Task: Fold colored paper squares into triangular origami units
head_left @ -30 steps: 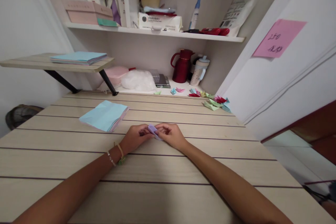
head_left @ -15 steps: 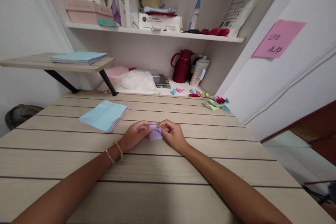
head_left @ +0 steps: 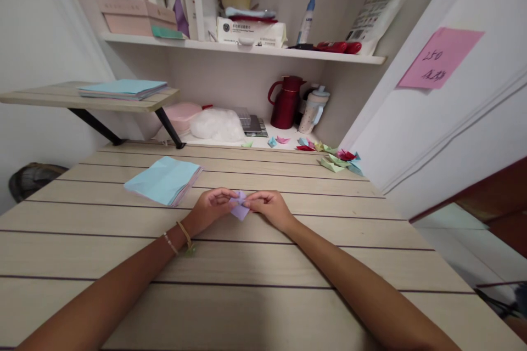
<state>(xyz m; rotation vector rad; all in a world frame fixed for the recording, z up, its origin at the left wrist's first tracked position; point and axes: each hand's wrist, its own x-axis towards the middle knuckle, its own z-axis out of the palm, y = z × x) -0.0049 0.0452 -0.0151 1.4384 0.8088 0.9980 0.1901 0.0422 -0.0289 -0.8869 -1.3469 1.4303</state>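
A small folded piece of purple paper is held between both hands over the middle of the slatted wooden table. My left hand pinches its left side between thumb and fingers. From the right, my right hand grips the other side, its thumb on the paper's upper face. One corner of the paper points toward me, and small folds show near its top; fingers hide parts of both edges. Left of the hands lies a stack of light blue and purple paper sheets.
Folded paper boats in several colours lie at the table's back right. Behind them stand a red jug and a pale bottle. A small raised shelf at the left bears more paper. White shelving rises at the back.
The purple paper has turned so that a corner now points toward me, and it has shifted slightly left. My right thumb has moved left over the paper.
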